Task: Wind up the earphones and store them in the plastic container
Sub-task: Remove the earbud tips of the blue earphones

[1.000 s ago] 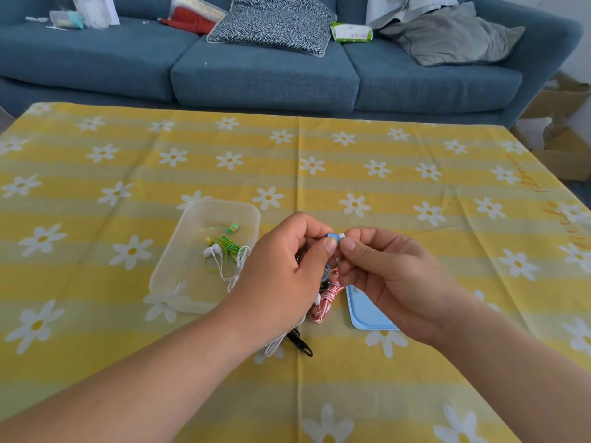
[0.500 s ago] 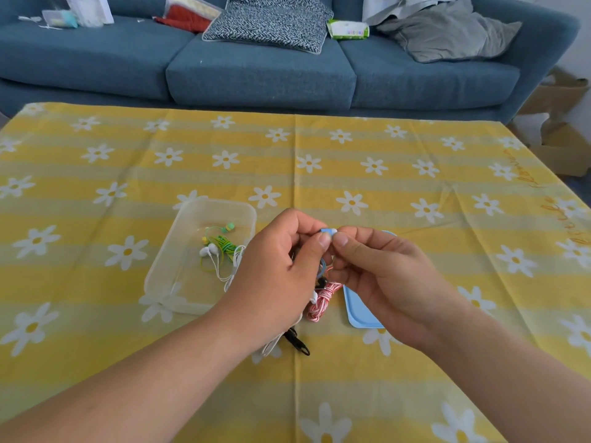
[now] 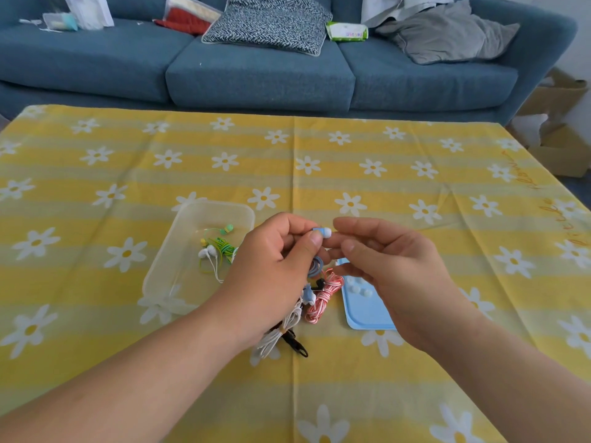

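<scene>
My left hand (image 3: 275,266) pinches blue earphones (image 3: 321,233), a blue-and-white earbud between thumb and forefinger and coiled blue cable below the fingers. My right hand (image 3: 393,270) hovers just right of the earbud with fingers apart, touching nothing that I can see. The clear plastic container (image 3: 192,215) sits left of my hands and holds wound green earphones (image 3: 224,243) and white earphones (image 3: 209,254). Under my hands lie red-and-white earphones (image 3: 323,295), a white cable bundle (image 3: 281,330) and a black one (image 3: 295,343). The blue lid (image 3: 361,311) lies right of them.
The table wears a yellow cloth with white daisies (image 3: 319,161). Behind it stands a blue sofa (image 3: 256,75) with cushions and packets. Cardboard boxes (image 3: 563,145) stand on the floor at the right.
My right hand has let go of the earbud and drawn slightly right with fingers spread. The left hand keeps its pinch on the blue earphones.
</scene>
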Demonstrator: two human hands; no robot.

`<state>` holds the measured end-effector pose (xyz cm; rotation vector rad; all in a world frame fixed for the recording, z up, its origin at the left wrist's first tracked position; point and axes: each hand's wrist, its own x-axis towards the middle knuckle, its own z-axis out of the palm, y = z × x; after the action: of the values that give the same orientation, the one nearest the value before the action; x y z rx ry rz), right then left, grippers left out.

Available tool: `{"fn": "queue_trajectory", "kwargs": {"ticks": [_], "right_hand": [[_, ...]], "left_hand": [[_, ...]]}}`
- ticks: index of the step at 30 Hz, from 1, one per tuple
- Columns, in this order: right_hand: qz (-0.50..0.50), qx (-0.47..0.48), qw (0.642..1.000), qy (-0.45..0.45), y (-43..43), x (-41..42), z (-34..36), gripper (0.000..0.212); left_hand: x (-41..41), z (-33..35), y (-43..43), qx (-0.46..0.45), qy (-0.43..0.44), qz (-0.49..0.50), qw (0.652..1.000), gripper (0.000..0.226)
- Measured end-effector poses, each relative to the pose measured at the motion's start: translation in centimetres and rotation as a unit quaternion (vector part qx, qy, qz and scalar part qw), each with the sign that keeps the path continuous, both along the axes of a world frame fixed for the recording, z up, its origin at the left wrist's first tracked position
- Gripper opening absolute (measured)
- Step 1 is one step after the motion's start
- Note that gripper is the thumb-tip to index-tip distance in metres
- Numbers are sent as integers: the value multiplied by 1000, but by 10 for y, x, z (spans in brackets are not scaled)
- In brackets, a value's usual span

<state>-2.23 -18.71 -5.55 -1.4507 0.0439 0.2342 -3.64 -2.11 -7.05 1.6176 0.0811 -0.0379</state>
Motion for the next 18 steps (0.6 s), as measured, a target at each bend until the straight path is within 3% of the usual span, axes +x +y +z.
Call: {"fn": "queue_trajectory", "kwargs": {"ticks": [4,9,13,18], "right_hand": [[11,-95,994,-46,2,-5,-2,32],[55,-222,969,-93,7,-11,-7,49],[85,-206,971,-86,9,-12,-15,72],[129,-144,981,29,2,-8,-14,74]], "left_hand": [[-1,2,0,-24,19,-1,1000,13],[2,0,4,39,0,-14,999,32],[3,3,6,22,18,0,1000,30],[10,18,8,-123,61,19,990,17]]}}
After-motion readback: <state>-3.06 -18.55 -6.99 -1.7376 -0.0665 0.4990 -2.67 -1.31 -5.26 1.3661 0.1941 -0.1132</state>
